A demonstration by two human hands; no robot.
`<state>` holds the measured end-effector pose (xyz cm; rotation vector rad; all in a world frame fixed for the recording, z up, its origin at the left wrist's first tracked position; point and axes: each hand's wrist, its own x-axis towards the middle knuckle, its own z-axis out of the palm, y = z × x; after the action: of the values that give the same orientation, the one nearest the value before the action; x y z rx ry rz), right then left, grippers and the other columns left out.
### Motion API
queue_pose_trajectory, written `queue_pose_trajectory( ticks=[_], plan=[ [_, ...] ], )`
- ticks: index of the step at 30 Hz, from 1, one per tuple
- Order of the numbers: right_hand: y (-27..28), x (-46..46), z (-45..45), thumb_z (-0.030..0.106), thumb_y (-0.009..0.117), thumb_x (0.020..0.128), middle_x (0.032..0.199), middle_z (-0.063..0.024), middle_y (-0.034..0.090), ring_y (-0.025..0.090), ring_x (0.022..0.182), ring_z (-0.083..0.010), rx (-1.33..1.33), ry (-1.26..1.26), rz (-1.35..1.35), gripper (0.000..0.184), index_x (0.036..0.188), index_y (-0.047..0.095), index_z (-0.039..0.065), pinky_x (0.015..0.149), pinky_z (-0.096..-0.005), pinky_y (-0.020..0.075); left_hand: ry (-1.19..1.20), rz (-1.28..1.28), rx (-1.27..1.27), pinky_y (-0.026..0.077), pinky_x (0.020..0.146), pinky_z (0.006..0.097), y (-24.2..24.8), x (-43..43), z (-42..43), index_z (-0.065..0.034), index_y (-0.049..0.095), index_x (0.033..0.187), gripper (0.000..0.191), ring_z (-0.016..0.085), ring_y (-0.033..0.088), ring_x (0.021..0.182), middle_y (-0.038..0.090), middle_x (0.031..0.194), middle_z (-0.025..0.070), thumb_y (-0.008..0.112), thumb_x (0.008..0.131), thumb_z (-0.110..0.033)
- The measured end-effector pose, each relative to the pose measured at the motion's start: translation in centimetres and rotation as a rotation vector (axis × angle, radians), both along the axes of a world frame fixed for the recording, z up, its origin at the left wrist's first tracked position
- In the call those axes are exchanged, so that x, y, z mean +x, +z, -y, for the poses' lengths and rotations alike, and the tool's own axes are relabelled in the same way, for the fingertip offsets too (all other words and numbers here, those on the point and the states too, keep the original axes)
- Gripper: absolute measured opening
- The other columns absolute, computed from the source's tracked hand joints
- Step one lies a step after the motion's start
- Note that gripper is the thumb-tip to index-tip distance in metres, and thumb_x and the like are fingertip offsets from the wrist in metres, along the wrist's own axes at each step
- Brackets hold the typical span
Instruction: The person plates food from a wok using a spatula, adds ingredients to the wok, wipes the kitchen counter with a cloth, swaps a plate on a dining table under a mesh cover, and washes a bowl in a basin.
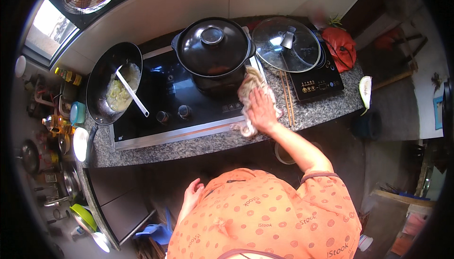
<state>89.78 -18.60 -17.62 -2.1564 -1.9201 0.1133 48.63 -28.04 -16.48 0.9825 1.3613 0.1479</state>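
My right hand point(262, 110) lies flat on a crumpled cloth point(253, 81) at the right end of the built-in cooktop point(152, 88), partly over its metal edge; its fingers are spread and pressed on the fabric. My left hand point(194, 189) hangs beside my body, away from the counter, its fingers slightly curled and no object visible in it. A lidded black pot point(212, 60) stands on the cooktop, just left of the cloth. Two wooden chopsticks point(286, 99) lie right of my right hand. At the left, a wok point(101, 81) holds pale food with a metal spatula point(129, 87) in it.
A glass lid point(266, 46) rests over part of a portable induction cooker point(315, 88). Behind it sits a red plastic bag point(342, 48). A piece of pale green vegetable point(365, 90) lies at the counter's right end. A white bowl point(81, 144) and bottles stand at the left.
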Motion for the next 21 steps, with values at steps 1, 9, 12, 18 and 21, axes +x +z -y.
queue_pose_trajectory(
  ticks=[1,9,12,18,21],
  plan=[
    [0.6,-1.0,1.1,0.035,0.049,0.084,0.146,-0.0223,0.023,0.020,0.136,-0.0373,-0.070,0.010,0.011,0.066,0.137,0.031,0.000,0.109,-0.0517,0.0136,0.022,0.025,0.001,0.044,0.090,0.0291,-0.5,0.4,0.0,0.0026,0.039,0.133,0.051,0.019,0.055,0.105,0.056,0.117,0.0143,0.058,0.089,-0.015],
    [1.1,-8.0,2.3,0.034,0.062,0.074,0.142,-0.0123,0.035,0.028,0.134,-0.0286,0.139,0.516,-0.219,0.064,0.132,0.045,0.013,0.109,-0.0508,0.0181,0.168,0.108,-0.110,0.047,0.085,0.0274,-1.0,4.2,-1.0,0.0016,0.041,0.131,0.049,0.016,0.057,0.098,0.059,0.112,0.0126,0.059,0.089,-0.016],
    [0.6,-6.1,3.4,0.022,0.064,0.072,0.133,-0.0100,0.046,0.039,0.127,-0.0276,0.160,0.661,-0.283,0.057,0.126,0.050,0.011,0.107,-0.0479,0.0247,0.112,0.073,-0.052,0.047,0.085,0.0272,-0.9,4.7,-1.5,0.0012,0.044,0.129,0.046,0.016,0.058,0.098,0.060,0.111,0.0124,0.058,0.089,-0.016],
    [2.4,1.2,8.5,0.021,0.067,0.064,0.134,-0.0137,0.045,0.040,0.125,-0.0328,0.045,0.458,-0.076,0.065,0.126,0.050,0.009,0.105,-0.0484,0.0283,0.072,0.020,0.082,0.046,0.088,0.0278,-2.3,3.1,-0.6,0.0004,0.048,0.127,0.043,0.016,0.058,0.102,0.062,0.111,0.0124,0.057,0.089,-0.017],
    [2.0,0.0,8.9,0.022,0.067,0.064,0.134,-0.0190,0.043,0.035,0.128,-0.0378,0.033,0.362,-0.049,0.069,0.128,0.047,0.004,0.106,-0.0523,0.0234,0.178,0.035,0.018,0.046,0.088,0.0279,-1.3,2.5,-0.2,-0.0002,0.047,0.128,0.044,0.016,0.057,0.103,0.061,0.111,0.0122,0.057,0.089,-0.016]
  ],
)
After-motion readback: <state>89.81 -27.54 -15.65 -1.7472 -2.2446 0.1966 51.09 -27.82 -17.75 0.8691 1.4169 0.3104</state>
